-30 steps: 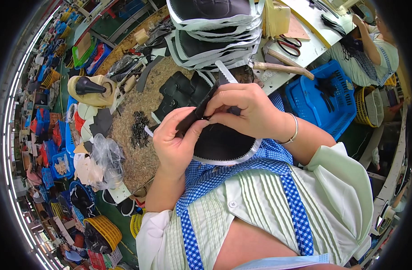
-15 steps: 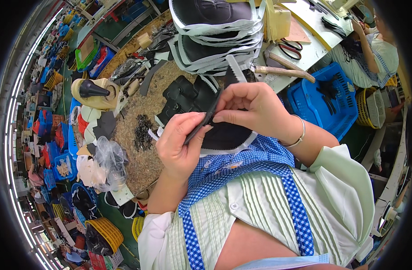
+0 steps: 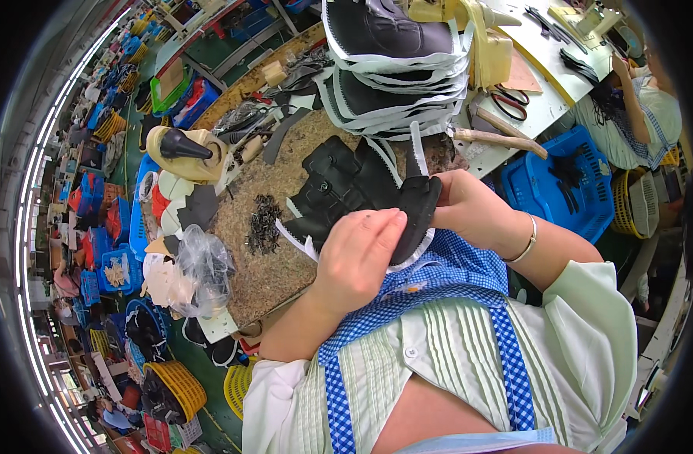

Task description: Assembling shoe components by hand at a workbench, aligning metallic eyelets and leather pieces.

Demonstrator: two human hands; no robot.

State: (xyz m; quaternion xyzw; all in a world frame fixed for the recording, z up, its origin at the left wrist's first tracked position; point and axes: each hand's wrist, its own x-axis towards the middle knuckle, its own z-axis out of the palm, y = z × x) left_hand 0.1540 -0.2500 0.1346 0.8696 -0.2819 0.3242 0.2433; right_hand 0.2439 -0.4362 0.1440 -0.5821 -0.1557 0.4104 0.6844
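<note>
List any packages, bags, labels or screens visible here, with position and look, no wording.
Clear plastic bag: crumpled, on the workbench's left edge, left of the left hand.
Blue plastic crate: open, beside the bench, right of the right hand, dark pieces inside.
No labels or screens can be made out.

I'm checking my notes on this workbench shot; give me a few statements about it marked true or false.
1. Both hands hold the black shoe piece. True: the left hand and the right hand grip it.
2. The right wrist is bare. False: it wears a bracelet.
3. Scissors lie on the table. True.
4. The crate at the right is red. False: it is blue.
5. The stack of uppers is gone. False: it stands behind the hands.
</note>
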